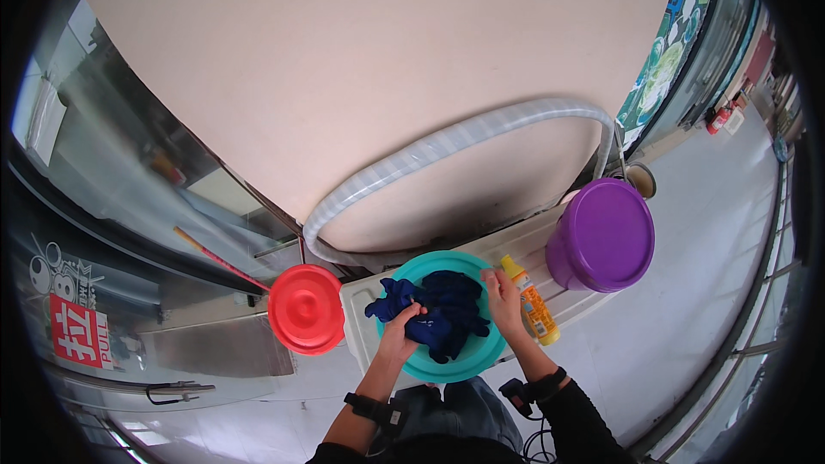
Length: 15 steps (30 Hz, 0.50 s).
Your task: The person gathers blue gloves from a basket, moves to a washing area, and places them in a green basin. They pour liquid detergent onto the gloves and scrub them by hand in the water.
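Dark blue cloth [445,309] lies bunched in a round teal basin [445,370]. My left hand [401,328] grips a fold of the cloth at the basin's left side, thumb on top. At the right rim is my right hand [503,299], raised with curled fingers; whether it pinches anything is too small to tell. Just beyond that hand, a yellow plastic bottle [533,303] with a printed label lies on the pale bench [361,309] beneath the basin.
A purple lidded bucket [602,235] stands at the bench's right end. To the left is a red bucket lid or basin [306,309]. Behind the bench, a wrapped hose [451,142] curves against a beige panel [399,45]. A glass door with a metal handle [155,388] is at far left.
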Each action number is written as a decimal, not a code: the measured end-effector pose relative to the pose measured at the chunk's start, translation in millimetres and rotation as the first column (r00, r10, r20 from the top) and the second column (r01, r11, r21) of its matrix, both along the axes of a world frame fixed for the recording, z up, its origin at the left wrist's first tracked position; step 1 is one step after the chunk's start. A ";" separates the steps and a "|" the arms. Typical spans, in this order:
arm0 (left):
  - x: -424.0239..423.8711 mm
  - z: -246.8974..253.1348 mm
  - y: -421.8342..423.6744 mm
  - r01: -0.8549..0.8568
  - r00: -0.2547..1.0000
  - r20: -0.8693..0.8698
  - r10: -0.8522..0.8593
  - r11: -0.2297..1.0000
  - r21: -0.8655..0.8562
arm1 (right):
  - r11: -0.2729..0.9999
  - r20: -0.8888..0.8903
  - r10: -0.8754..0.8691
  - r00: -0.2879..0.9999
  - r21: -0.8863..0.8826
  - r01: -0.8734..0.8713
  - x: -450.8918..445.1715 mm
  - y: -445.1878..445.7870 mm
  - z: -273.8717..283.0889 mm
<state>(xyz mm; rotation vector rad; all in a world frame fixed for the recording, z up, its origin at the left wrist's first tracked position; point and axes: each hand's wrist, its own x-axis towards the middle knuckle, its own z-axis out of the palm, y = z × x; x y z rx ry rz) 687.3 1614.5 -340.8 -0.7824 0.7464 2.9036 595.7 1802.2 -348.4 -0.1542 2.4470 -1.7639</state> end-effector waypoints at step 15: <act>9.4 -22.8 12.3 0.141 0.947 0.213 -0.241 0.907 0.397 | 0.875 -0.385 0.345 0.856 0.463 -0.144 100.2 -76.4 5.7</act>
